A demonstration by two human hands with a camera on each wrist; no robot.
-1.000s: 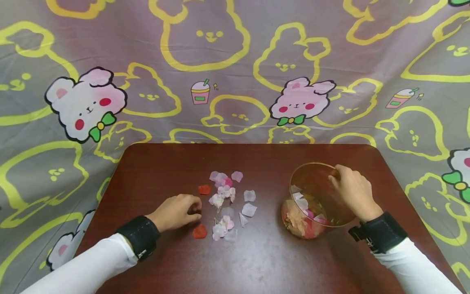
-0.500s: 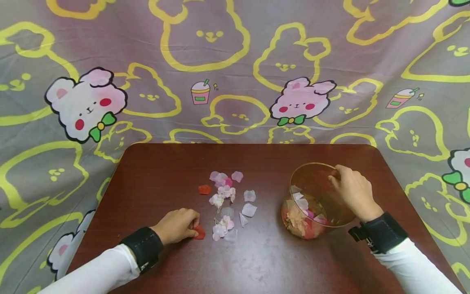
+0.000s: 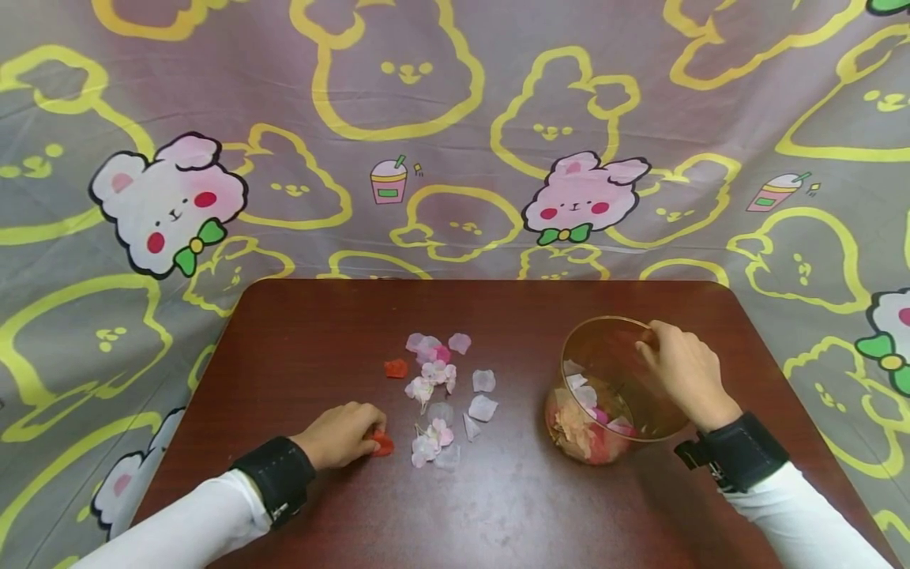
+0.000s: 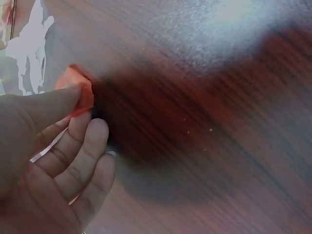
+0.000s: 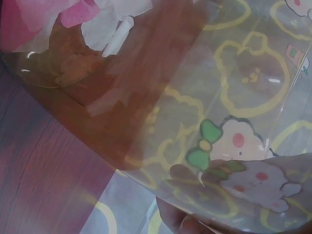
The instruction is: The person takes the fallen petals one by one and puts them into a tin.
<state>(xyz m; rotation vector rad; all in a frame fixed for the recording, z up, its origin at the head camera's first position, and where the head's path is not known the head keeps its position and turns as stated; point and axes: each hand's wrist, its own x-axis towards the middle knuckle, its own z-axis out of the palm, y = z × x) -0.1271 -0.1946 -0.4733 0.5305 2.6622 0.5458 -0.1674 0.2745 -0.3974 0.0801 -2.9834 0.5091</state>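
Observation:
My left hand (image 3: 344, 434) lies low on the dark wooden table (image 3: 320, 324) and pinches a red petal (image 3: 382, 444) between thumb and fingers; in the left wrist view the thumb presses the red petal (image 4: 78, 92) against the fingertips. A scatter of pink, white and red petals (image 3: 441, 383) lies to the right of that hand. My right hand (image 3: 684, 367) grips the far right rim of a clear round jar (image 3: 604, 387), tilted toward me, with several petals (image 3: 586, 427) inside. The right wrist view looks through the jar wall (image 5: 204, 112) at the petals (image 5: 73, 19) in its bottom.
Another red petal (image 3: 396, 367) lies apart at the left of the scatter. A grey cloth printed with yellow outlines and pink rabbits (image 3: 455, 134) hangs behind and round the table. The table's left edge (image 3: 206, 371) runs close to my left arm.
My left hand moved down toward me from the middle of the scatter to the near red petal and closed its thumb and fingers on it. The right hand and jar stayed put.

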